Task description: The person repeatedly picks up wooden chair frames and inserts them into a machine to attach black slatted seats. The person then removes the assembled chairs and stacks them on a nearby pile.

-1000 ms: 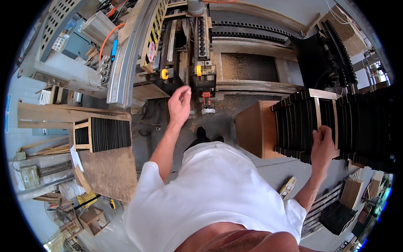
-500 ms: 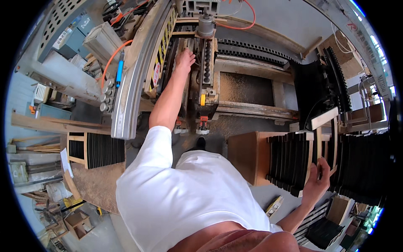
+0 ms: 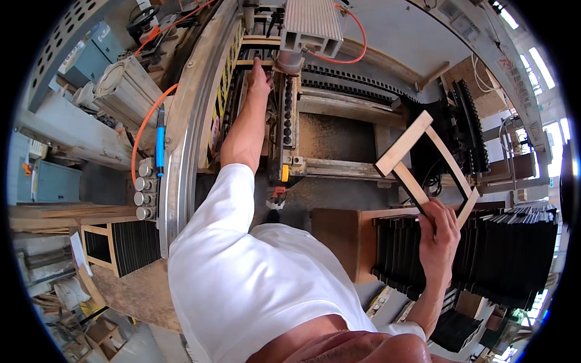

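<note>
My right hand is closed on one side bar of a rectangular wooden frame, pale on its face with dark edges. It holds the frame tilted above the stacked frames on the right. My left arm reaches forward into the machine, and my left hand is at the near bar of another wooden frame lying there. One finger points forward onto that bar; no grip shows. Just right of this hand runs a row of dark round knobs, below a grey motor housing.
A metal-edged beam with a blue air gun stands left of my arm. More stacked frames rest on a board at the left. A brown box is by my right side. Sawdust lies inside the machine bed.
My right hand has lifted the wooden frame up and forward off the stack. My left hand has reached farther to the frame bar in the machine. The view has shifted.
</note>
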{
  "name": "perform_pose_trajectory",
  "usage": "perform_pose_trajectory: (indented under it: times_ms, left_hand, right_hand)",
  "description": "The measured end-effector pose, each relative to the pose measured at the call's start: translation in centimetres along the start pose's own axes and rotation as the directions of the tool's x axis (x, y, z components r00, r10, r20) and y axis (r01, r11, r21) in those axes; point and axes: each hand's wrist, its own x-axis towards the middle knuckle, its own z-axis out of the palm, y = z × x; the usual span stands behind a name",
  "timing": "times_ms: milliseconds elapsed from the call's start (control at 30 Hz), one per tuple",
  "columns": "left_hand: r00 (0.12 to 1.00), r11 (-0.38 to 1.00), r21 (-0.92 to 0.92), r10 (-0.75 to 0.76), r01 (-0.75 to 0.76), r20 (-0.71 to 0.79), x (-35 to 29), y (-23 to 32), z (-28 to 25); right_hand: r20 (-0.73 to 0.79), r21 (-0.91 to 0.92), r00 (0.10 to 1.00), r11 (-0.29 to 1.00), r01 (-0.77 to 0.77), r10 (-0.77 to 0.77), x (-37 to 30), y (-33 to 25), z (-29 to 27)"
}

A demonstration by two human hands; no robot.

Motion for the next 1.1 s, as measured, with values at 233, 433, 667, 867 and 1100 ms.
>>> perform_pose_trajectory:
  times_ms: [233, 433, 667, 867, 1100]
  left_hand:
    - [0.996, 0.997, -0.004, 0.079, -0.079, -0.044, 2.5, -0.1, -0.5]
    - [0.999, 0.995, -0.086, 0.046, -0.044, 0.025, -3.8, -1.8, -3.2]
    - [0.932, 0.944, 0.204, 0.188, -0.258, 0.31, -13.8, -7.4, -14.1]
    - [0.902, 0.975, -0.22, 0.116, -0.024, 0.416, -20.5, -5.2, -14.4]
    - [0.946, 0.96, -0.269, 0.152, -0.072, 0.287, -20.3, -6.5, -14.4]
  right_hand:
    - [0.127, 0.038, 0.979, 0.987, 0.158, -0.161, 5.8, -0.7, 2.7]
    - [0.255, 0.152, 0.887, 0.922, 0.357, -0.386, 12.0, -1.3, 9.2]
    - [0.179, 0.367, 0.759, 0.759, 0.538, -0.625, 17.6, -4.8, 23.9]
    - [0.116, 0.384, 0.705, 0.686, 0.618, -0.7, 19.0, -7.1, 33.3]
    - [0.213, 0.348, 0.746, 0.762, 0.545, -0.631, 17.9, -7.6, 34.8]
